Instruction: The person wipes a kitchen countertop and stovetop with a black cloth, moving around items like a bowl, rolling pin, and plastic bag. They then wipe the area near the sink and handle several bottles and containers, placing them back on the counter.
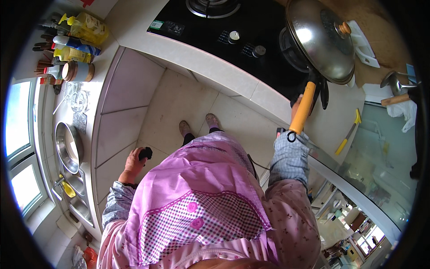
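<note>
My left hand (133,164) hangs low at my side, beside the cabinet front. A dark item (145,153) covers or sits in its fingers; whether it is worn or held is unclear. My right hand (295,109) is at the stove's front right, partly hidden behind the orange handle (303,107) of a wok. More black material shows at its fingers, and its grip cannot be made out. The wok stands at the right burner (290,50) under a domed metal lid (319,40) with a wooden knob (344,28).
A black gas hob (201,37) lies ahead. On the left counter are yellow pump bottles (89,28), a jar (79,71), a steel basin (69,146) and a sink (80,206). A yellow-handled tool (347,132) and ladles (396,84) lie right, near a glass panel (376,161).
</note>
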`<state>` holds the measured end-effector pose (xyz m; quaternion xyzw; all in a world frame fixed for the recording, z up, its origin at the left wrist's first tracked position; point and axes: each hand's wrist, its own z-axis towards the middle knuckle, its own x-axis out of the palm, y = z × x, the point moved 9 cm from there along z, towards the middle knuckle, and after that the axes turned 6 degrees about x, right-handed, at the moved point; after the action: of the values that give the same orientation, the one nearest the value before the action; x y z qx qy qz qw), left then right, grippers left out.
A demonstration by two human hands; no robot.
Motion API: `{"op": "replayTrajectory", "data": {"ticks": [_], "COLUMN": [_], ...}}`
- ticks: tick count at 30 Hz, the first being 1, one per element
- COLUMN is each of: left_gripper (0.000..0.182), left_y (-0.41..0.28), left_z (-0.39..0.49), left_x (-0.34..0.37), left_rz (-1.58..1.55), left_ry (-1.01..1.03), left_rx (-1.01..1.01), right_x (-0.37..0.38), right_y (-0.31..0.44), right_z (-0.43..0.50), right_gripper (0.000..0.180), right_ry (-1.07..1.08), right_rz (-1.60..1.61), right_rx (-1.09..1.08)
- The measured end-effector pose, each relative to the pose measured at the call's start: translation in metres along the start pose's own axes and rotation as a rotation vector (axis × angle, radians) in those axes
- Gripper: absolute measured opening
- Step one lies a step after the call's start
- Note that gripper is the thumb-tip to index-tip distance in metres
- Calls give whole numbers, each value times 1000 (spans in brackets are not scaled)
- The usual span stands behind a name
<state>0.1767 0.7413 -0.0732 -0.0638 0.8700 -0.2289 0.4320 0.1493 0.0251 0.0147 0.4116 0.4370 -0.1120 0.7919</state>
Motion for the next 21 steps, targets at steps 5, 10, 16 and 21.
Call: {"op": "replayTrajectory", "data": {"ticks": [5, 10, 16, 21], "left_gripper": [50, 50, 47, 47], "left_y": [22, 54, 84, 108], "left_z": [1, -4, -22, -38], "left_x": [-30, -33, -27, -26], "left_rz": [36, 45, 8, -71], "left_ry": [-33, -44, -7, 5], "left_rx": [-7, 32, -14, -148], "right_x": [51, 25, 2, 71], "right_y": [100, 92, -11, 86], "right_z": [-53, -97, -79, -86], "right_gripper": [30, 30, 39, 39], "right_ry": [195, 129, 9, -85], "right_rz": [106, 287, -140, -222], "right_rx": [-300, -238, 146, -204]}}
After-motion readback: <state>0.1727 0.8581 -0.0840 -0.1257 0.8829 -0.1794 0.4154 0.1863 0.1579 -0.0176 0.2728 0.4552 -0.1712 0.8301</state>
